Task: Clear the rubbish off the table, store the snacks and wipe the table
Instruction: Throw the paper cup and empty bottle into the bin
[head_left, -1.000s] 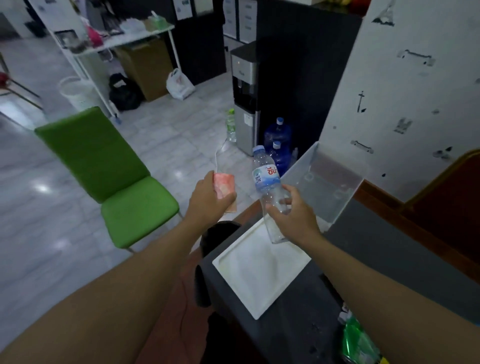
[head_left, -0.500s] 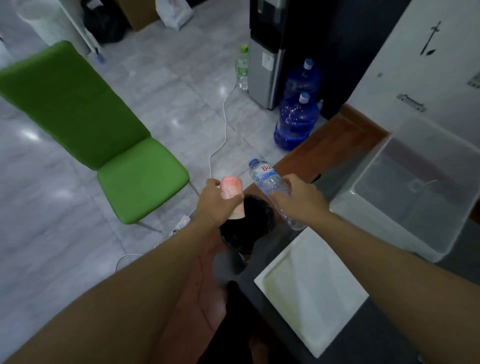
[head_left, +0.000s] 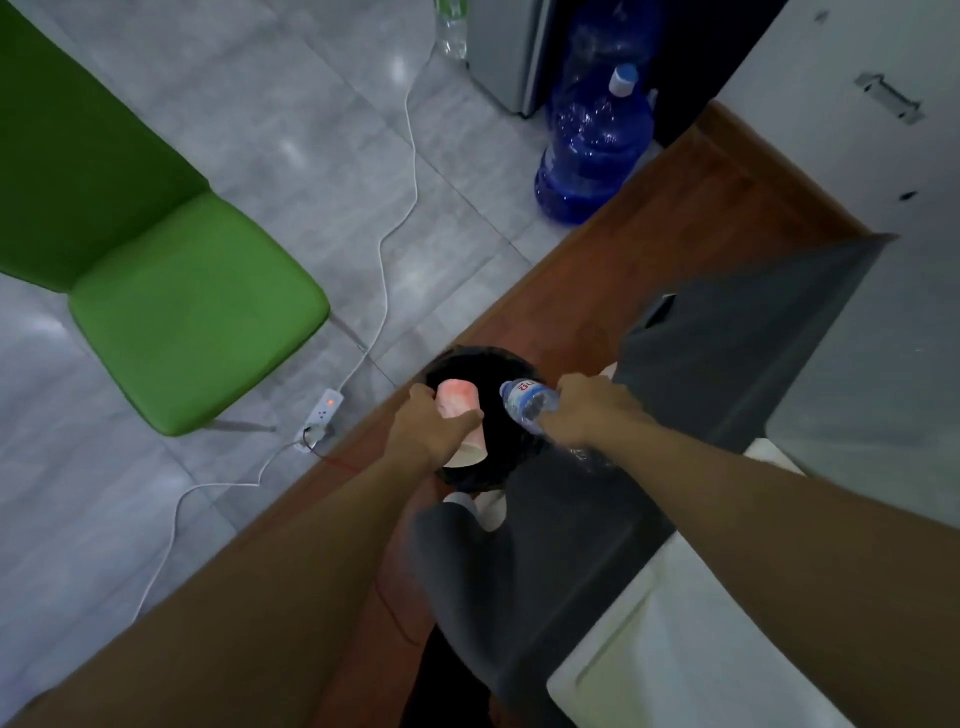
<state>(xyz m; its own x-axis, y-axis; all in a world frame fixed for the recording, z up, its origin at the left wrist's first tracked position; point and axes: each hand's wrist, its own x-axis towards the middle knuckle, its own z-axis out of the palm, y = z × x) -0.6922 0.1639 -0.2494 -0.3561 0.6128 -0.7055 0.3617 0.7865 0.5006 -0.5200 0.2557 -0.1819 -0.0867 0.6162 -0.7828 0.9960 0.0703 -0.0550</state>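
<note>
I have the left hand (head_left: 436, 434) wrapped around a paper cup (head_left: 460, 415) and the right hand (head_left: 584, 410) gripping a plastic bottle (head_left: 527, 402) mid-body, both over the black bin (head_left: 467, 480) just off the desk (head_left: 727, 353) corner. Both look light, crushable; bottle likely slippery.

Floor (head_left: 218, 98): grey marbled tiles, glossy, with light reflections. A brown wood-toned strip (head_left: 670, 228) runs diagonally beside the tiles, along the worktop edge.

On the tiles: green chair (head_left: 171, 306), metal legs on the floor; white power strip (head_left: 323, 410) with a red indicator lit, just beside the chair's front leg; white cable (head_left: 400, 208) running from the strip toward the top of frame; blue water jug (head_left: 592, 161) with a white cap, upright, near the strip's border.

On the brown strip: black bin (head_left: 498, 467), open top, touching the worktop's corner.

Worktop (head_left: 727, 332): dark grey surface. A white tray (head_left: 691, 670) lies flat on it, lower right.
</note>
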